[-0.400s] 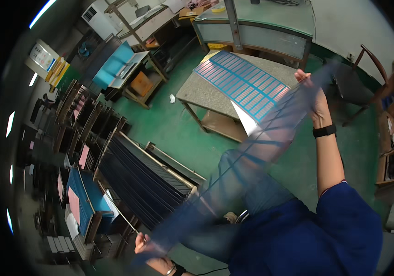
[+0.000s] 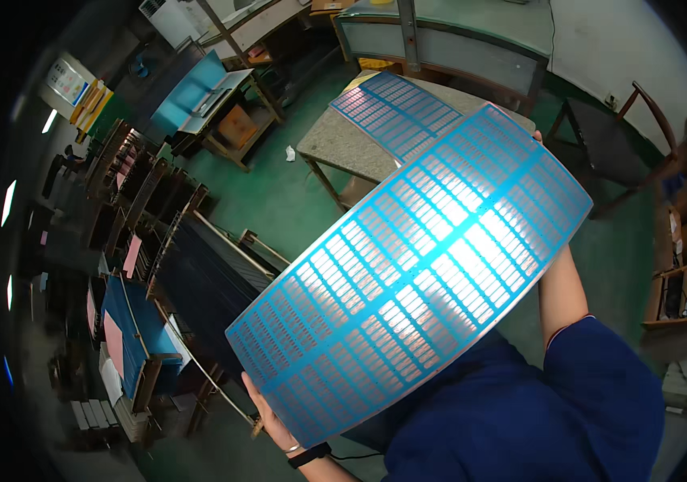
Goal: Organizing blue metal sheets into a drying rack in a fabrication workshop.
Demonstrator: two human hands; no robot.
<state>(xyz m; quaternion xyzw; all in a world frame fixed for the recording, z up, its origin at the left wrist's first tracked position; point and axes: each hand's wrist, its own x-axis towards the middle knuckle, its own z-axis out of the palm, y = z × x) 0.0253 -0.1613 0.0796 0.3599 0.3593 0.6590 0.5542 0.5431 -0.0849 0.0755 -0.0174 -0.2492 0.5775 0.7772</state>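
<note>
A large shiny panel [image 2: 407,277] with blue bands and rows of small coppery-silver rectangles is held up in front of me, tilted, its face catching bright light. My left hand [image 2: 267,414] grips its lower left end, fingers partly behind it. My right hand [image 2: 538,137] holds the far right end; only a fingertip shows past the edge, the rest being hidden behind the panel. A similar patterned panel [image 2: 387,108] lies on the grey table [image 2: 323,145] beyond, partly covered by the one I hold.
To the left stands a rack [image 2: 191,265] of dark, stacked layers, with a blue stack [image 2: 130,321] bearing pink paper nearby. A dark chair [image 2: 600,145] and a wooden shelf [image 2: 684,281] are on the right. A glass-topped bench [image 2: 472,32] stands at the back.
The held panel, seen blurred and nearly edge-on before, has turned its bright patterned face toward me. Both hands still hold its ends, the right one now mostly behind it.
</note>
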